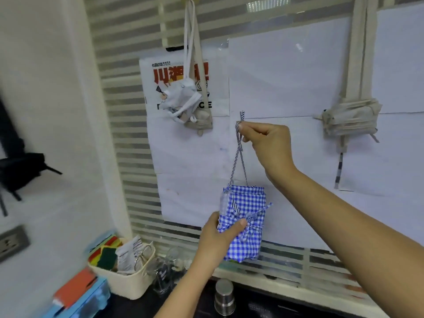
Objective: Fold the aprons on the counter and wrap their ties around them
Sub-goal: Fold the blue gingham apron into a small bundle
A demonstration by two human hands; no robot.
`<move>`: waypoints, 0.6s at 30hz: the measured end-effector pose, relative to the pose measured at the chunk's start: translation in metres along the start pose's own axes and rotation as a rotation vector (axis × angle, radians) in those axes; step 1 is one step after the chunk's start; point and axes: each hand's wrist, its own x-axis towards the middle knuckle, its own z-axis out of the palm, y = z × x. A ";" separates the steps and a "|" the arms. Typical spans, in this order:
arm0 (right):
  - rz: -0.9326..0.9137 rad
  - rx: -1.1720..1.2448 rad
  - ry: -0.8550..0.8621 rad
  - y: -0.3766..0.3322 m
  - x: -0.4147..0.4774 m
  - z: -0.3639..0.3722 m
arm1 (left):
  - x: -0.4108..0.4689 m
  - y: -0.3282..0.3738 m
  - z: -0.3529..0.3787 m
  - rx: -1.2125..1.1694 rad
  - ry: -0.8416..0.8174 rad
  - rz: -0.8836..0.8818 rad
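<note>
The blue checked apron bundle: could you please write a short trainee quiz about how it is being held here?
1. True or false: the left hand grips the blue checked apron bundle at its lower left side.
2. The right hand pinches: A the striped loop; B a sponge; C the basket.
3. On which side of that bundle does the beige tied bundle hang?
Key: 1 true; 2 A; 3 the right, higher up.

Set on the dark worktop [133, 306]: cream basket [128, 283], clear glasses [165, 271] just beside it, steel cup [224, 294], blue box [85, 301] leftward.
</note>
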 end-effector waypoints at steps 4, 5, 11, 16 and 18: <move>-0.014 0.059 -0.106 0.002 -0.006 0.071 | -0.012 -0.001 -0.052 0.013 0.219 -0.001; -0.023 0.068 -0.117 0.002 -0.007 0.086 | -0.014 0.000 -0.063 0.029 0.249 0.009; -0.093 0.189 -0.204 -0.022 -0.008 0.197 | -0.020 0.012 -0.163 0.156 0.313 0.049; -0.168 0.283 -0.275 -0.055 -0.007 0.293 | -0.037 0.048 -0.258 0.243 0.419 0.132; -0.179 0.308 -0.303 -0.074 -0.007 0.328 | -0.047 0.063 -0.290 0.262 0.494 0.179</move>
